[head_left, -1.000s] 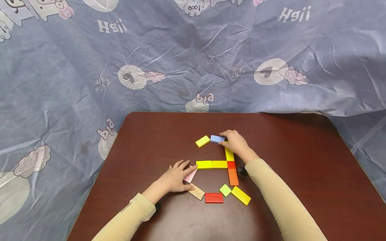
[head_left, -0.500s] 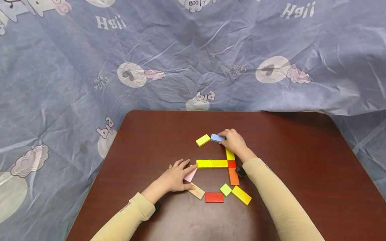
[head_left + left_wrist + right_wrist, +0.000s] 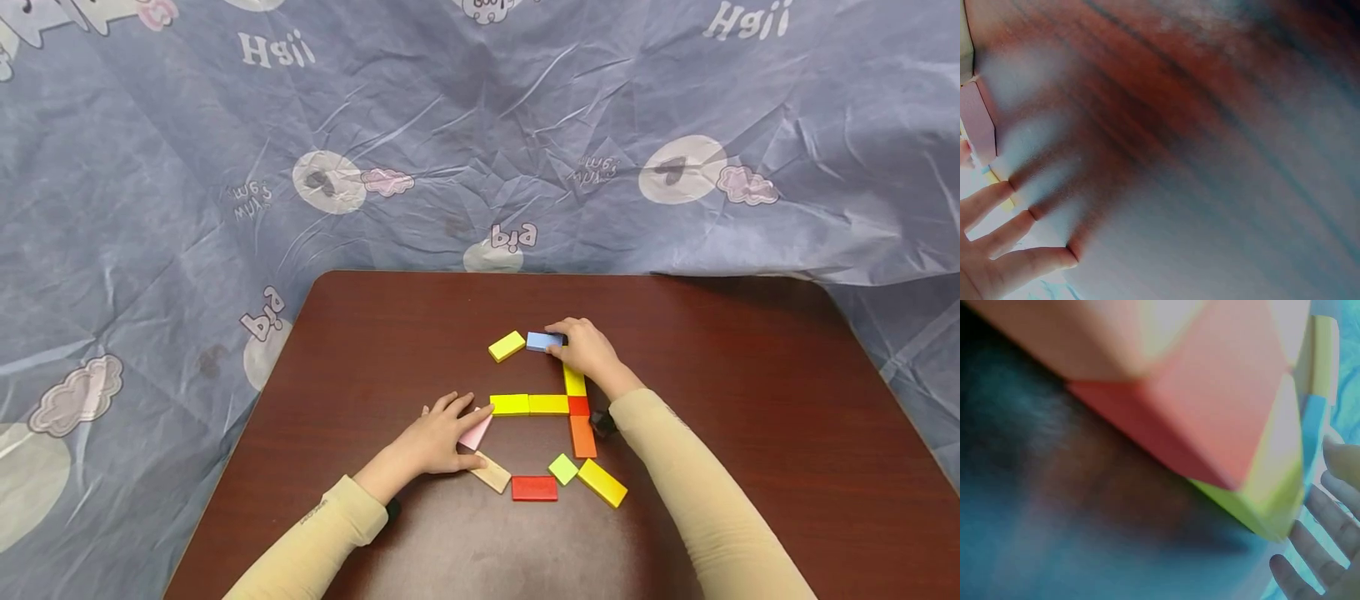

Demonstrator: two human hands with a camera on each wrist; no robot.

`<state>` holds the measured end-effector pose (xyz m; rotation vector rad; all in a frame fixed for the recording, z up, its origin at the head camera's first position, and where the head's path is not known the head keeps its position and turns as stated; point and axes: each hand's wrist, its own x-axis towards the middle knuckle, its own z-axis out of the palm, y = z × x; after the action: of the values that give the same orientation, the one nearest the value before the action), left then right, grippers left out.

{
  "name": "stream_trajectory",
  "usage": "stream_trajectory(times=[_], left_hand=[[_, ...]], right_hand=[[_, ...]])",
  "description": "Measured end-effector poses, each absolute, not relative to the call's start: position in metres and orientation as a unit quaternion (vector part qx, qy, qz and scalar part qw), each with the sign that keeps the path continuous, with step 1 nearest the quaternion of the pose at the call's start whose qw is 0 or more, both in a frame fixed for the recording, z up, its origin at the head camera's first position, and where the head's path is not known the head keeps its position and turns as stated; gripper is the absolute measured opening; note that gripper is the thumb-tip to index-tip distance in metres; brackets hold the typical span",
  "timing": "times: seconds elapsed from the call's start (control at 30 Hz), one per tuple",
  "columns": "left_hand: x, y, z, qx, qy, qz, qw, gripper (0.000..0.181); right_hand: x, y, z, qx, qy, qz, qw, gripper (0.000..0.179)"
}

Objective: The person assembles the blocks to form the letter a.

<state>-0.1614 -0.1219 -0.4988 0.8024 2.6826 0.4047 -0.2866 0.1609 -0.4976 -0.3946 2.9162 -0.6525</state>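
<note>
My left hand [image 3: 435, 437] lies with its fingers spread over a pink block [image 3: 476, 429], its thumb at the end of a bare-wood block [image 3: 492, 473]. In the left wrist view the pink block [image 3: 979, 119] shows beside the fingers. My right hand [image 3: 591, 350] holds the right end of a blue block [image 3: 542, 341] between thumb and index finger, above the top of an upright yellow block [image 3: 574, 380]. Below that yellow block come a small red square [image 3: 578, 406] and an orange block [image 3: 582, 436]. A slanted yellow block [image 3: 507, 346] is just left of the blue one.
Two yellow blocks [image 3: 529, 405] form a row across the middle. A red block [image 3: 534, 488], a small green square [image 3: 563, 469] and a slanted yellow block [image 3: 602, 483] lie along the front. The brown table [image 3: 390, 333] backs onto a grey-blue printed cloth [image 3: 450, 125].
The blue block has edged very slightly right, with the right hand still at its end. The left hand stays in place. The head view has tilted a little.
</note>
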Motion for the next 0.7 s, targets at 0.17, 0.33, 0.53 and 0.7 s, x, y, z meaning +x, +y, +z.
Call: stream_trajectory(times=[0.17,0.33,0.53,0.7], left_hand=[[-0.163,-0.122,-0.500,0.279,0.938,0.137,0.153,0.080],[-0.162,-0.122,-0.501,0.278,0.938,0.135,0.155,0.081],[-0.162,-0.123,-0.501,0.280,0.938,0.130,0.157,0.081],[-0.162,-0.123,-0.500,0.282,0.938,0.129,0.156,0.081]], right_hand=[[-0.292,0.161,-0.485,-0.131,0.957,-0.246,0.076,0.044],[-0.294,0.147,-0.480,-0.174,0.955,-0.224,0.083,0.045],[-0.292,0.119,-0.483,-0.237,0.952,-0.176,0.076,0.046],[-0.292,0.105,-0.483,-0.260,0.954,-0.133,0.066,0.046]])
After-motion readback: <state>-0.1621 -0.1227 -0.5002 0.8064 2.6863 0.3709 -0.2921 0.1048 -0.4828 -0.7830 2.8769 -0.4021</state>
